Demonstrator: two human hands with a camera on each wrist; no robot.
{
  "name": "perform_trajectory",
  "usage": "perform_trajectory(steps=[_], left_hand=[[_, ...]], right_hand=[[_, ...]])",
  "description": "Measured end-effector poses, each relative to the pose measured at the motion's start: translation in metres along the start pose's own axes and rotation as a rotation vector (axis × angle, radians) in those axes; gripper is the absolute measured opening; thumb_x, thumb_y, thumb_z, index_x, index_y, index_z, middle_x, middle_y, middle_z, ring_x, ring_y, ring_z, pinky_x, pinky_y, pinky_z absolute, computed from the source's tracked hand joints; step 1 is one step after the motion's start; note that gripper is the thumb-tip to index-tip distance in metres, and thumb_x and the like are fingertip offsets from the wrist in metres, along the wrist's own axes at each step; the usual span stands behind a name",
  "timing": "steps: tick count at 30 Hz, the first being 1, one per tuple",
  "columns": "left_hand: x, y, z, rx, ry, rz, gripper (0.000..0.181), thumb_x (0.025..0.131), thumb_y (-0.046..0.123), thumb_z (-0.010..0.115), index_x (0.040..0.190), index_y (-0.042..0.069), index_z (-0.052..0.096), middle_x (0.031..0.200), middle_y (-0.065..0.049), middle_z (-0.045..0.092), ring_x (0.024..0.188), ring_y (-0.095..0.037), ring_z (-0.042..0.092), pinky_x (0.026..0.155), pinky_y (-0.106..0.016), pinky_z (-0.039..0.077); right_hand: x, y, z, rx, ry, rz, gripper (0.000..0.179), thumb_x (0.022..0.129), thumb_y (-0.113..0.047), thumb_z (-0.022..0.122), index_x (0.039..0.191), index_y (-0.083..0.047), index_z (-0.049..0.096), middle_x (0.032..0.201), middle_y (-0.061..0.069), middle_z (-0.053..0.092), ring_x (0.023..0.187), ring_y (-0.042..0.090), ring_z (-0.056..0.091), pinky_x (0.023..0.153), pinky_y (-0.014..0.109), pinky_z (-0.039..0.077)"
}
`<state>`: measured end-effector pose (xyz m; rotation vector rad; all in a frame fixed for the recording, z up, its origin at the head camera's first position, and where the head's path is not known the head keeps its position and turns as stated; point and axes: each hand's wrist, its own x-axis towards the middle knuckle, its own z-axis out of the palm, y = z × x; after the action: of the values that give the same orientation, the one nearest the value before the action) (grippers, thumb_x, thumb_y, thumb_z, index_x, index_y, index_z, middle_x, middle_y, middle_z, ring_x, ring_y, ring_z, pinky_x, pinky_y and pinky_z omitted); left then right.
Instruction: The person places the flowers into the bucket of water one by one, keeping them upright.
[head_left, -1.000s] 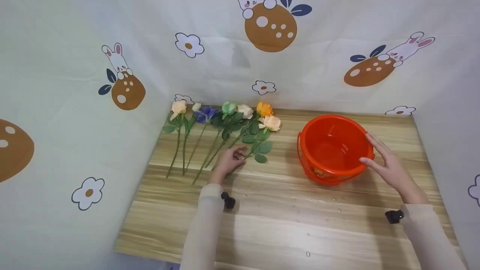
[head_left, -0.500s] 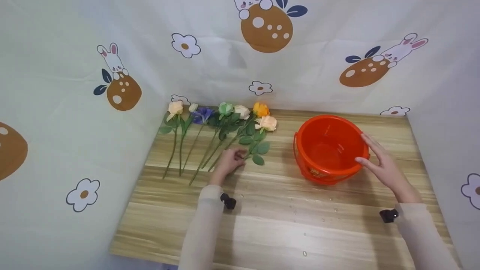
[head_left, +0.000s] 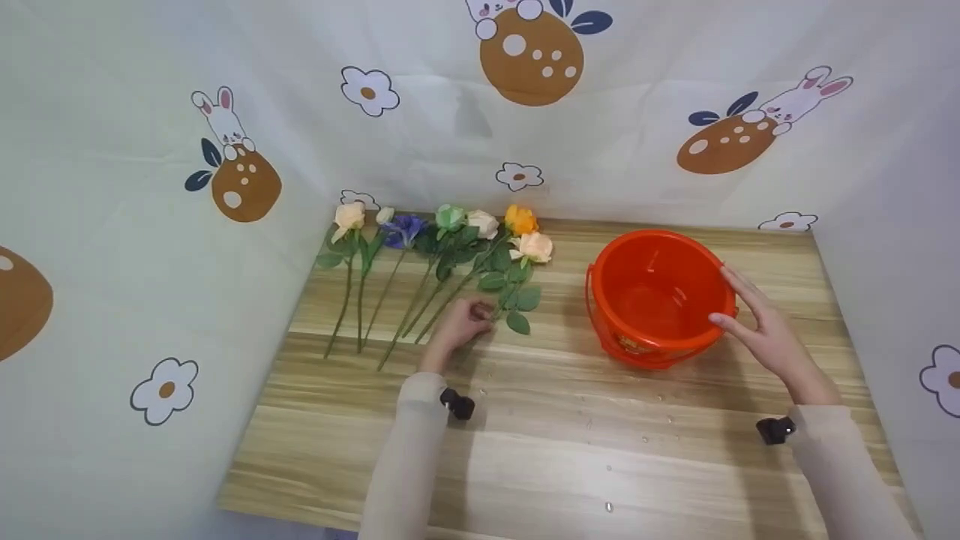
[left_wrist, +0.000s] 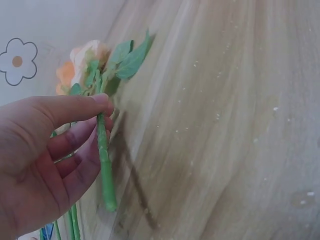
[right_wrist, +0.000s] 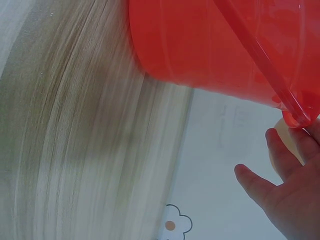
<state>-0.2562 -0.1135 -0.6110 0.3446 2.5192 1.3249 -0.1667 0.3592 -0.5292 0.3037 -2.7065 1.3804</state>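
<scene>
Clearly, left fingers [left_wrist: 82, 179] pinch a flower stem [left_wrist: 106, 175] (right fingers [right_wrist: 286, 159], spread, touch the bucket [right_wrist: 200, 45]).

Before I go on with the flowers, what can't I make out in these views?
Print on the red bucket: head view, too small and blurred to read.
Upper stem of the cream rose: head view, hidden by leaves.
Blue patch: left wrist view, bottom edge cuts it off; unidentifiable.
Right hand: right wrist view, partly cut off by the right edge.
</scene>
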Motion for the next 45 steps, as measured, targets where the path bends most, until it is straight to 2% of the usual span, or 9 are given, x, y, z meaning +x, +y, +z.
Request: perform_trajectory(steps=[5, 10, 16, 24, 28, 32, 38, 45], left_hand=[[-0.002, 0.002, 0.000, -0.077, -0.009, -0.011, 0.031, 0.083, -0.004, 0.063, 0.114, -0.005, 0.062, 0.097, -0.019, 0.068, 0.087, -0.025, 0.065, 0.075, -0.029, 0.054], [-0.001, 0.000, 0.001, -0.131, -0.026, -0.023, 0.026, 0.087, -0.004, 0.060, 0.112, -0.007, 0.062, 0.097, -0.020, 0.068, 0.084, -0.022, 0.066, 0.072, -0.026, 0.054], [-0.002, 0.000, 0.002, -0.098, -0.022, -0.010, 0.025, 0.087, 0.001, 0.063, 0.110, -0.006, 0.065, 0.094, -0.017, 0.069, 0.082, -0.017, 0.065, 0.071, -0.025, 0.054], [-0.002, 0.000, 0.003, -0.188, -0.045, -0.037, 0.026, 0.086, 0.000, 0.063, 0.112, -0.007, 0.064, 0.098, -0.020, 0.068, 0.082, -0.015, 0.066, 0.072, -0.024, 0.055], [-0.002, 0.001, 0.004, -0.268, -0.069, -0.100, 0.029, 0.086, 0.000, 0.063, 0.115, -0.005, 0.064, 0.102, -0.019, 0.068, 0.079, -0.010, 0.064, 0.067, -0.022, 0.054], [-0.005, 0.003, 0.005, -0.312, -0.077, -0.154, 0.030, 0.086, 0.000, 0.063, 0.117, -0.002, 0.063, 0.104, -0.017, 0.068, 0.075, -0.009, 0.064, 0.062, -0.022, 0.053], [-0.008, 0.007, 0.006, -0.310, -0.065, -0.137, 0.031, 0.086, -0.001, 0.063, 0.117, -0.003, 0.063, 0.104, -0.018, 0.068, 0.077, -0.009, 0.063, 0.064, -0.024, 0.054], [-0.008, 0.009, 0.007, -0.348, -0.057, -0.099, 0.032, 0.086, -0.002, 0.062, 0.117, -0.006, 0.061, 0.106, -0.022, 0.066, 0.078, -0.007, 0.063, 0.067, -0.024, 0.054]], right_hand=[[-0.003, -0.024, -0.001, 0.020, 0.006, -0.008, 0.069, 0.085, -0.007, 0.068, 0.145, -0.010, 0.036, 0.152, 0.016, 0.027, 0.139, 0.038, 0.021, 0.107, 0.066, 0.016], [-0.004, -0.039, -0.002, 0.013, -0.004, 0.010, 0.067, 0.086, -0.008, 0.068, 0.145, -0.007, 0.036, 0.152, 0.019, 0.027, 0.138, 0.041, 0.020, 0.108, 0.066, 0.016], [-0.004, -0.039, -0.003, 0.021, -0.006, 0.011, 0.068, 0.086, -0.009, 0.068, 0.145, -0.007, 0.035, 0.152, 0.018, 0.027, 0.138, 0.040, 0.020, 0.108, 0.066, 0.016], [-0.003, -0.039, -0.003, 0.021, -0.005, 0.006, 0.067, 0.085, -0.008, 0.068, 0.145, -0.008, 0.036, 0.152, 0.019, 0.027, 0.138, 0.041, 0.020, 0.106, 0.068, 0.016], [-0.003, -0.038, -0.003, 0.026, -0.004, 0.003, 0.068, 0.085, -0.007, 0.068, 0.145, -0.008, 0.036, 0.152, 0.019, 0.027, 0.138, 0.041, 0.020, 0.106, 0.069, 0.016], [-0.002, -0.038, -0.003, 0.022, -0.001, -0.001, 0.068, 0.085, -0.006, 0.068, 0.145, -0.008, 0.036, 0.151, 0.019, 0.028, 0.138, 0.041, 0.021, 0.106, 0.068, 0.017], [-0.003, -0.038, -0.003, 0.025, 0.001, 0.000, 0.067, 0.085, -0.006, 0.068, 0.144, -0.007, 0.036, 0.151, 0.020, 0.028, 0.138, 0.041, 0.020, 0.106, 0.067, 0.017], [-0.003, -0.037, -0.003, 0.031, -0.005, 0.009, 0.068, 0.085, -0.007, 0.068, 0.145, -0.007, 0.036, 0.151, 0.020, 0.027, 0.138, 0.041, 0.019, 0.106, 0.068, 0.016]])
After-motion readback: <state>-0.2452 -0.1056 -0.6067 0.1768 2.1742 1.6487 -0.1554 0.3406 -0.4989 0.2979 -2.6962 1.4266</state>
